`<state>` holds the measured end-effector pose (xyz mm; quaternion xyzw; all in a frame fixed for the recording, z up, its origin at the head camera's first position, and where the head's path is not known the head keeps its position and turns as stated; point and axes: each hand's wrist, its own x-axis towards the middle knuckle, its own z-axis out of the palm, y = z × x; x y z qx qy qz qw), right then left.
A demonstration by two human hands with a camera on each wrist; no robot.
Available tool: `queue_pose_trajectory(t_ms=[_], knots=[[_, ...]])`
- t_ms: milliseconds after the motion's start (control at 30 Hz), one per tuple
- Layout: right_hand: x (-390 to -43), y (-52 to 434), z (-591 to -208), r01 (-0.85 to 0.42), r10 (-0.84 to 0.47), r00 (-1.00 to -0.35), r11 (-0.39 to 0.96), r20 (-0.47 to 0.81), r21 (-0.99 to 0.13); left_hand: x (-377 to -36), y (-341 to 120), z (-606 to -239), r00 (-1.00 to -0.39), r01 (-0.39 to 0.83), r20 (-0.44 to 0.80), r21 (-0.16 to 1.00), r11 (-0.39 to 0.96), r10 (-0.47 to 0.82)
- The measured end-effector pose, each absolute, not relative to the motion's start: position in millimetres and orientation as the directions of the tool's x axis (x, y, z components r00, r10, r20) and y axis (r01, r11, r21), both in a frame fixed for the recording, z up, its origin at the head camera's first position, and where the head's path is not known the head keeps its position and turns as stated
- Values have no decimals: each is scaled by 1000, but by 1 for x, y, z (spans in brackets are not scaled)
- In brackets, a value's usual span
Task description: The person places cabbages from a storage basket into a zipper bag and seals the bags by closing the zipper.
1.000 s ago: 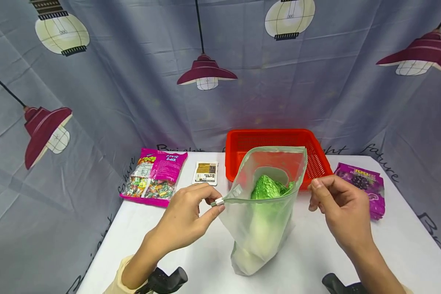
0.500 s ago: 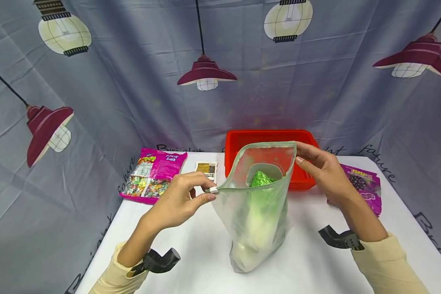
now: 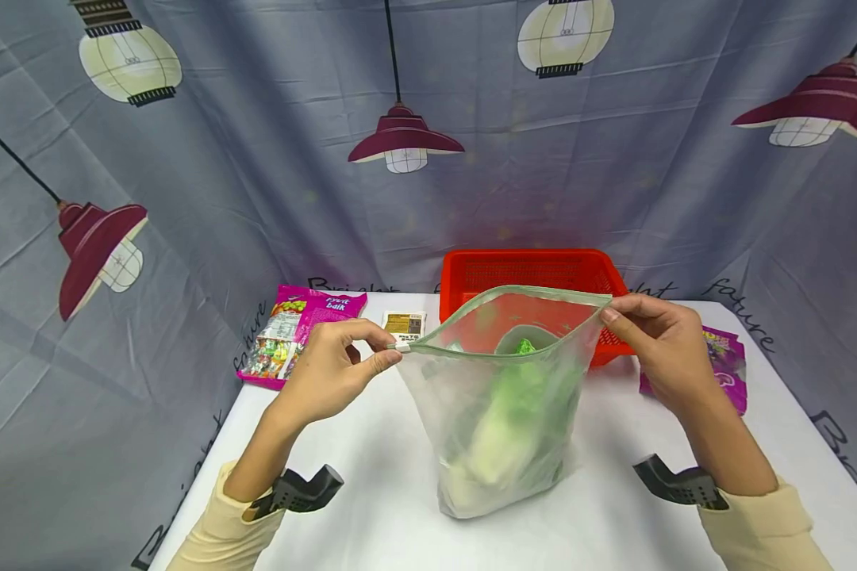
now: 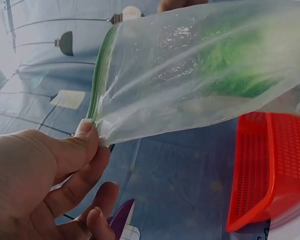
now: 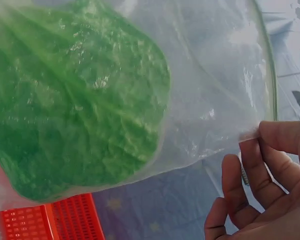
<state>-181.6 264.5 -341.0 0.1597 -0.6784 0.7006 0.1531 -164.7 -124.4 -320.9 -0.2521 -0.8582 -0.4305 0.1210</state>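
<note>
Evenly, left hand (image 3: 332,373) and right hand (image 3: 657,345) pinched the zip bag (image 3: 500,412) corners; steady outward tension suited sealing.

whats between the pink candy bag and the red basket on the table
A small white and brown packet lies between the pink candy bag and the red basket, seen in the head view.

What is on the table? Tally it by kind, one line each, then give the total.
Clear zip bag with a leafy green vegetable inside, held at both top corners: 1
Red basket: 1
Snack packets: 2, a pink candy bag and a purple packet
Small white sachet: 1
Total: 5, or 6 with the vegetable
</note>
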Motion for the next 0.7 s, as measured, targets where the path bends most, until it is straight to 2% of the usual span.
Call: queue_pose_trajectory(t_ms=[400,500,700], knots=[[-148,270,-344,-583,95,-812,-102,575,-806,-175,-134,-321,-883,467,372,743,479,285],[-141,270,-345,-589,133,-806,-97,576,-802,-175,-136,-320,-881,472,382,750,463,279],[-136,268,-350,-641,182,-767,-215,615,-736,-177,-134,-318,-854,520,444,727,449,270]])
